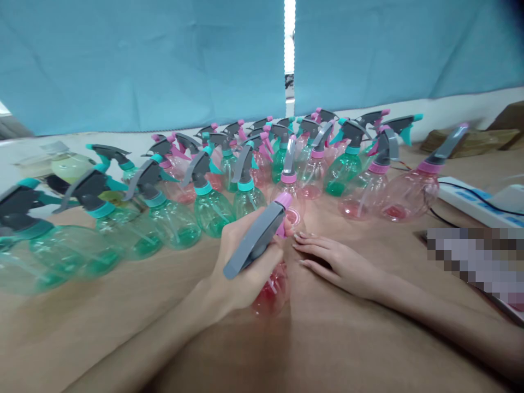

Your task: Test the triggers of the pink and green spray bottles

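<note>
My left hand point(241, 267) is wrapped round the neck of a spray bottle point(270, 295) with a clear pink body and a grey head with a pink nozzle. The nozzle points away from me. My fingers hide its collar and most of its trigger. My right hand point(335, 259) lies low on the brown table, fingers stretched out, just right of that bottle and apart from it. Directly beyond the hands stands another pink spray bottle point(289, 191). Green spray bottles point(213, 210) line up to the left.
Several more pink and green spray bottles crowd the back of the table point(327, 338). On the right lie a white power strip point(478, 202) with black cables and a flat item with a blurred-out surface point(478, 267). A blue curtain point(143, 65) hangs behind.
</note>
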Motion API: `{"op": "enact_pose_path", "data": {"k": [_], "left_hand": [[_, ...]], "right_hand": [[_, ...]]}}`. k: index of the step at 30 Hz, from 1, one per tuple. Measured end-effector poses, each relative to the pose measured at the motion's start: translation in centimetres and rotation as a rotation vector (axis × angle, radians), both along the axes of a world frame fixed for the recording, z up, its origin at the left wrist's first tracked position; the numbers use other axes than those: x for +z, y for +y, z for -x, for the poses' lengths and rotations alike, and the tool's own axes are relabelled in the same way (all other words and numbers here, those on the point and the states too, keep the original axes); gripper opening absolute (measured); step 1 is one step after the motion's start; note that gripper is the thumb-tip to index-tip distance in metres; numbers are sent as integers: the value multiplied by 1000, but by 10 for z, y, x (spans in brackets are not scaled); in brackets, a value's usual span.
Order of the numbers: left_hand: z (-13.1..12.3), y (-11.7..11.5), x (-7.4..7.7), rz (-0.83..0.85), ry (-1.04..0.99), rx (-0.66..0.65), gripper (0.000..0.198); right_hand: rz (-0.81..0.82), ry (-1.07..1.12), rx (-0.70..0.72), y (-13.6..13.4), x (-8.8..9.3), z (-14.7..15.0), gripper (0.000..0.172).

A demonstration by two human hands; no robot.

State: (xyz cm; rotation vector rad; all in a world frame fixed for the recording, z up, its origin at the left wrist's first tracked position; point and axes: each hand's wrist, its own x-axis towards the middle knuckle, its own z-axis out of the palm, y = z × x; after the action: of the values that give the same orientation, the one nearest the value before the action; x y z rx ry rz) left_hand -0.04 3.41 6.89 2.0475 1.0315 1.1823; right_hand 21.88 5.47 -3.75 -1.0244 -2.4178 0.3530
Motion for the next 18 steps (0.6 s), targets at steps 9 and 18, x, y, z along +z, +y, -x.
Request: {"op": "enact_pose_path", "data": {"k": [9, 18], "left_hand": [[1, 2, 2, -15, -2, -67, 11], [-1, 4, -5, -19, -13, 15, 6]], "right_hand": [[11, -11, -8, 0, -2, -1, 36], [18, 23, -6, 0, -2, -1, 37]]}}
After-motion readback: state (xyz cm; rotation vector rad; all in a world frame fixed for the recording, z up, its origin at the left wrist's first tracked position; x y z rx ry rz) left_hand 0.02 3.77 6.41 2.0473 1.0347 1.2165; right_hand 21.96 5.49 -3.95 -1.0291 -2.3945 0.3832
